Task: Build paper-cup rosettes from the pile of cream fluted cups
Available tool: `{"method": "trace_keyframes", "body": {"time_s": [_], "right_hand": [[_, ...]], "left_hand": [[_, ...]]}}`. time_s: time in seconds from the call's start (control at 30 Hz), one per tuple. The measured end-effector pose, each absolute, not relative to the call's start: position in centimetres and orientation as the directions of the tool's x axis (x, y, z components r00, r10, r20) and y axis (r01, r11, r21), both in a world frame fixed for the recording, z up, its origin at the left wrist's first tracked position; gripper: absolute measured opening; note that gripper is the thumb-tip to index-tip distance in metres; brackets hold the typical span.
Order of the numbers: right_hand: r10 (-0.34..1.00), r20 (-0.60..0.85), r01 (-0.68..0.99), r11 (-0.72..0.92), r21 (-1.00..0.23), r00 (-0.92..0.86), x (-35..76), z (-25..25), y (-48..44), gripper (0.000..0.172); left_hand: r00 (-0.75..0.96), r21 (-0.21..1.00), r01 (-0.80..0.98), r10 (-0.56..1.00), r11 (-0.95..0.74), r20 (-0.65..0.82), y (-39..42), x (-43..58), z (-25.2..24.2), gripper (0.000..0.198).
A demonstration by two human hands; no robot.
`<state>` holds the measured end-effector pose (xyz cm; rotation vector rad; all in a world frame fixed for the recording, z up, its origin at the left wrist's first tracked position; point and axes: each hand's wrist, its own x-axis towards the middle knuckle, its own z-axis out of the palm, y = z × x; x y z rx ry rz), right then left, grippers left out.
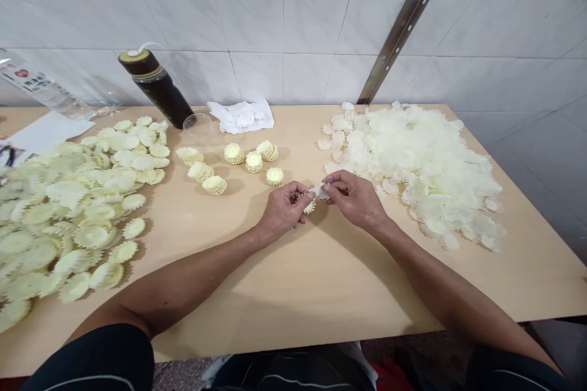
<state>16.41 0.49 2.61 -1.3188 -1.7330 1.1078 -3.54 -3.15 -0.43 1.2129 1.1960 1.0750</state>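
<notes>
Over the middle of the table, my left hand [288, 204] is closed on a pale yellow, tooth-edged disc piece [310, 206], partly hidden by the fingers. My right hand [351, 195] pinches a thin whitish frilled piece [320, 192] right against it. The fingertips of both hands almost meet there. Beyond my left hand stand several small yellow stacks of toothed discs, among them a stack [274, 176] close to the fingers and another stack [214, 185] farther left.
A wide heap of yellow toothed discs [92, 214] covers the left side. At the right lies a pile of thin translucent frilled pieces [426, 165]. Along the wall are a dark bottle [162, 95], a clear cup [198, 128], crumpled tissue [241, 116] and a clear plastic bottle [46, 88].
</notes>
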Motion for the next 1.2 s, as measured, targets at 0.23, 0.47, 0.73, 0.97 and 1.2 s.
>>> {"method": "trace_keyframes", "body": {"time_s": [0.23, 0.47, 0.73, 0.97, 1.2], "right_hand": [[0.952, 0.300, 0.562, 0.280, -0.779, -0.059, 18.9, 3.0, 2.6, 0.021], [0.766, 0.643, 0.810, 0.384, -0.443, -0.012, 23.0, 5.0, 4.8, 0.028], [0.922, 0.206, 0.530, 0.360, -0.767, -0.328, 18.3, 4.9, 1.1, 0.028], [0.934, 0.246, 0.571, 0.354, -0.741, -0.259, 17.4, 3.4, 1.2, 0.022], [0.802, 0.593, 0.784, 0.324, -0.529, 0.068, 22.9, 4.6, 4.9, 0.040]], "left_hand": [[0.089, 0.991, 0.046, 0.988, 0.122, -0.126, -3.2, -3.5, 0.0, 0.032], [0.084, 0.990, 0.036, 0.987, 0.137, -0.140, -3.1, -3.4, 0.1, 0.034], [0.103, 0.993, 0.064, 0.990, 0.095, -0.101, -3.4, -3.6, 0.1, 0.037], [0.126, 0.993, 0.099, 0.989, 0.063, -0.076, -3.4, -3.6, -0.4, 0.036], [0.124, 0.991, 0.023, 0.983, 0.133, -0.135, -3.1, -3.6, -0.6, 0.033]]}}
